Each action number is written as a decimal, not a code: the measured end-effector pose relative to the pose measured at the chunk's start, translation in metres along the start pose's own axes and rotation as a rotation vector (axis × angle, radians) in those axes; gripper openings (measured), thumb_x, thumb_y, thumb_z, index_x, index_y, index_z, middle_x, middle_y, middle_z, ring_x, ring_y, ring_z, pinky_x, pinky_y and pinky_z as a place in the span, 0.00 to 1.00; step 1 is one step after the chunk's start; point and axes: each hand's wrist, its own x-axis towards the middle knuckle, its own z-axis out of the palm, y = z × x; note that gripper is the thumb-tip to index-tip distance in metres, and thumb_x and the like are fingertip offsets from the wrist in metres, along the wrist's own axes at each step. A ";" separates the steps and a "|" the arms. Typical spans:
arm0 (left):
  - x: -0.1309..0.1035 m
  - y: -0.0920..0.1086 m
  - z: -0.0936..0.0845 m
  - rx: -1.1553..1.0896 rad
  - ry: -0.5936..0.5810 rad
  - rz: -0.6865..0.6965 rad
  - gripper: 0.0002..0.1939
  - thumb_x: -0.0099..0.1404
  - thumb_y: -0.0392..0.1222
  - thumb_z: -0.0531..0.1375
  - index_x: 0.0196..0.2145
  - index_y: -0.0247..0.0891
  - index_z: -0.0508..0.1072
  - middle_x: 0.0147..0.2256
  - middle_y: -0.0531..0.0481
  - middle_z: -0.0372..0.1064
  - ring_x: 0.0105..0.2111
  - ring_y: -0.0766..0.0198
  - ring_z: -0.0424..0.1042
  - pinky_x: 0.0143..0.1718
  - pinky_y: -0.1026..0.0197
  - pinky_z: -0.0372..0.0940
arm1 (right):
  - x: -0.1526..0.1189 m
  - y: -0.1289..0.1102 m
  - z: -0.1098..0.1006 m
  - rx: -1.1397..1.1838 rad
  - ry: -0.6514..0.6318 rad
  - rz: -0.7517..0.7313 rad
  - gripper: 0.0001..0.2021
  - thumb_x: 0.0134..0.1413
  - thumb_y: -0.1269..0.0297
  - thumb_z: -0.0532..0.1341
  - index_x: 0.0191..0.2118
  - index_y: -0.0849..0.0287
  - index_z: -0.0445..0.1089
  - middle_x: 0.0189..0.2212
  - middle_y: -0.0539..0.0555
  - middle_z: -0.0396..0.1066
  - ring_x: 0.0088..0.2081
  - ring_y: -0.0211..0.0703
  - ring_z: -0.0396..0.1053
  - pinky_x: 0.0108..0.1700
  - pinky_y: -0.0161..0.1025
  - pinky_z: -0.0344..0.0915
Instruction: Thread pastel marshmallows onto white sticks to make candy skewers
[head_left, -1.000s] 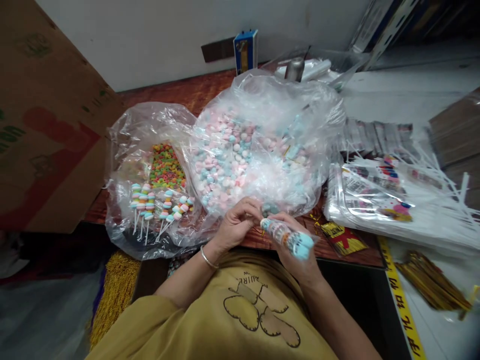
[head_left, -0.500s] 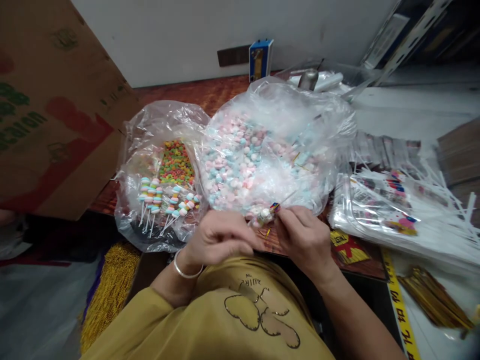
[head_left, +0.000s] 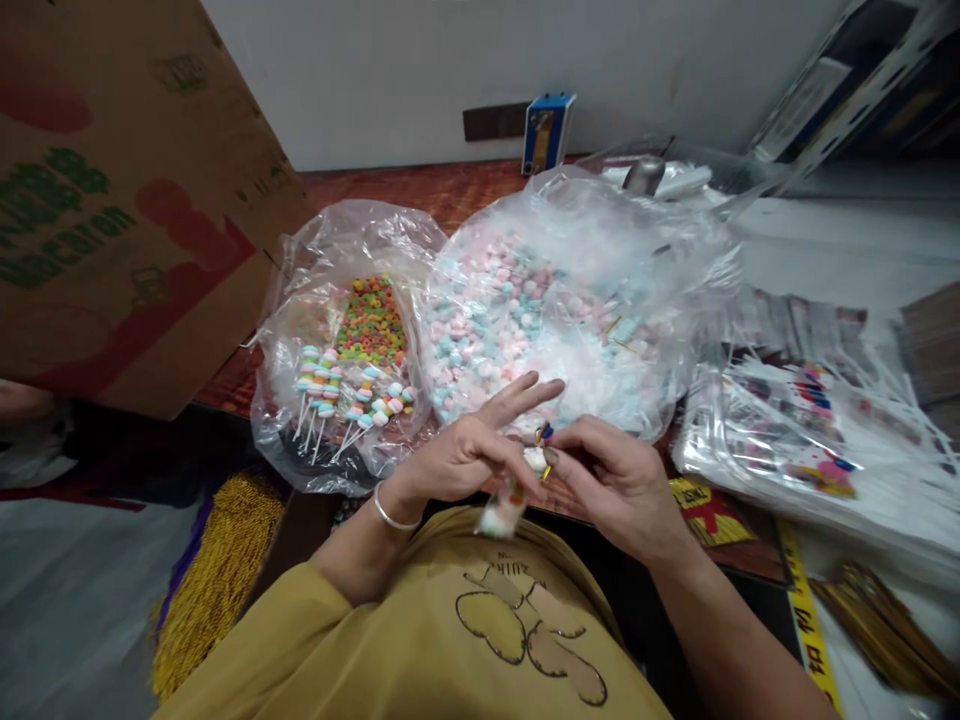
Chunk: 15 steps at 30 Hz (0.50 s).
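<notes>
A small clear bag of marshmallow candy [head_left: 501, 515] hangs slanted between my hands, close to my shirt. My left hand [head_left: 461, 455] lies across the bag; two fingers stretch out to the upper right while the thumb side closes around the bag. My right hand [head_left: 611, 480] pinches thumb and forefinger at the bag's gathered neck. A bit of gold twist tie [head_left: 547, 470] shows at those fingertips. Beyond my hands is a large clear bag of pink, blue and white marshmallows [head_left: 487, 330]. Several marshmallow sticks [head_left: 321, 385] lie on the left plastic bag.
Ring-shaped candies [head_left: 371, 320] fill part of the left bag. Printed bags [head_left: 810, 420] are stacked at right, near a yellow twist-tie packet [head_left: 709, 510] and gold ties [head_left: 885, 620]. A cardboard box [head_left: 135, 200] stands left; a blue box [head_left: 547, 133] is by the wall.
My left hand has opened two fingers outward and moved up over the small bag. The bag now hangs lower, below my left hand. The view has shifted slightly.
</notes>
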 end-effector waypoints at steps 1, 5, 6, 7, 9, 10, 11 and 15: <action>-0.001 -0.002 0.003 0.100 -0.019 0.015 0.18 0.64 0.26 0.58 0.33 0.48 0.83 0.69 0.55 0.54 0.72 0.47 0.46 0.65 0.36 0.58 | 0.001 0.000 -0.001 0.008 0.012 0.015 0.04 0.60 0.71 0.61 0.35 0.56 0.72 0.27 0.49 0.71 0.28 0.39 0.69 0.32 0.35 0.64; 0.000 -0.011 0.016 0.430 0.136 -0.070 0.18 0.65 0.26 0.55 0.41 0.45 0.80 0.71 0.49 0.50 0.74 0.45 0.31 0.65 0.28 0.52 | 0.000 -0.001 0.002 0.075 -0.033 0.062 0.06 0.58 0.72 0.61 0.30 0.56 0.71 0.25 0.47 0.70 0.27 0.38 0.66 0.32 0.35 0.63; 0.000 -0.012 0.017 0.460 0.188 -0.086 0.17 0.65 0.27 0.55 0.42 0.44 0.79 0.71 0.48 0.50 0.74 0.45 0.30 0.65 0.27 0.52 | 0.000 -0.001 0.006 0.115 -0.064 0.097 0.07 0.57 0.72 0.61 0.29 0.57 0.71 0.24 0.47 0.69 0.27 0.38 0.66 0.31 0.35 0.63; 0.000 -0.012 0.015 0.473 0.224 -0.090 0.16 0.66 0.28 0.55 0.42 0.45 0.79 0.70 0.47 0.52 0.74 0.46 0.31 0.64 0.28 0.53 | 0.001 0.000 0.010 0.166 -0.097 0.143 0.06 0.57 0.71 0.61 0.30 0.57 0.72 0.24 0.47 0.70 0.27 0.38 0.66 0.31 0.35 0.63; -0.005 -0.006 0.006 0.467 0.229 -0.085 0.16 0.68 0.31 0.55 0.42 0.47 0.79 0.68 0.50 0.56 0.73 0.47 0.36 0.62 0.29 0.57 | 0.004 0.001 0.021 0.276 -0.129 0.227 0.05 0.59 0.69 0.60 0.32 0.57 0.73 0.27 0.49 0.72 0.29 0.40 0.68 0.31 0.36 0.64; -0.010 -0.001 -0.001 0.454 0.214 -0.085 0.15 0.69 0.32 0.56 0.42 0.49 0.80 0.67 0.51 0.59 0.73 0.47 0.40 0.61 0.30 0.60 | 0.008 0.001 0.028 0.330 -0.123 0.244 0.05 0.60 0.68 0.60 0.35 0.56 0.74 0.29 0.49 0.73 0.31 0.40 0.69 0.32 0.36 0.65; -0.017 0.006 -0.009 0.441 0.210 -0.097 0.14 0.70 0.35 0.56 0.41 0.50 0.80 0.65 0.52 0.61 0.72 0.46 0.44 0.58 0.32 0.63 | 0.012 0.000 0.035 0.377 -0.106 0.237 0.04 0.61 0.67 0.61 0.37 0.56 0.74 0.31 0.50 0.74 0.32 0.41 0.70 0.34 0.37 0.66; -0.058 0.041 -0.041 0.497 0.518 -0.311 0.14 0.72 0.47 0.56 0.33 0.45 0.79 0.58 0.49 0.68 0.64 0.45 0.61 0.50 0.39 0.69 | 0.035 -0.019 0.085 0.498 -0.046 0.006 0.06 0.62 0.70 0.61 0.41 0.54 0.74 0.35 0.50 0.73 0.36 0.40 0.71 0.38 0.38 0.67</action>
